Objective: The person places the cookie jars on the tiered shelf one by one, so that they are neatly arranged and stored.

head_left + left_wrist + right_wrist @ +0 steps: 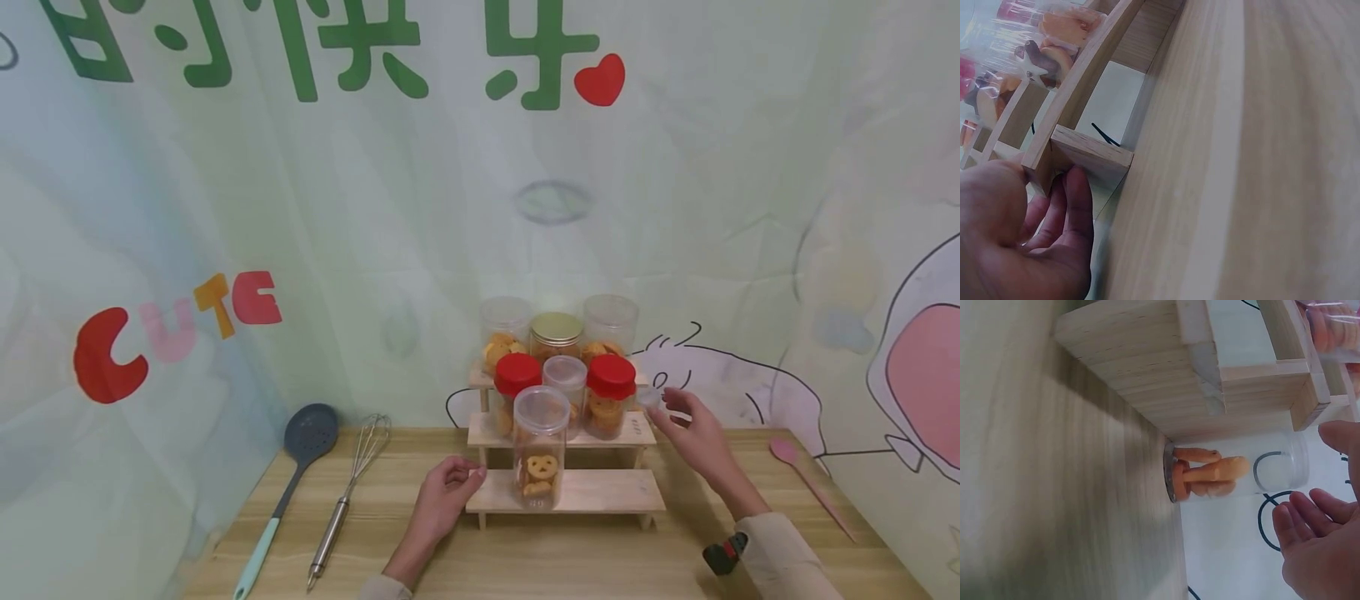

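Observation:
A three-tier wooden shelf (600, 493) stands on the table and bears several clear jars of cookies. My left hand (447, 492) pinches the left end of its lowest board; in the left wrist view its fingers (1075, 203) are bent under the board beside a leg. At the shelf's right side, my right hand (693, 433) has its fingers apart around the top of a clear cookie jar (1210, 472), holding nothing. That jar stands on the table beside the shelf in the right wrist view; only its top shows in the head view.
The front jar (542, 442) sits alone on the lowest board. Red-lidded jars (610, 400) are on the middle board, a gold-lidded jar (557, 332) on the top one. A slotted turner (300, 467) and whisk (348, 500) lie left, a pink spoon (810, 483) right.

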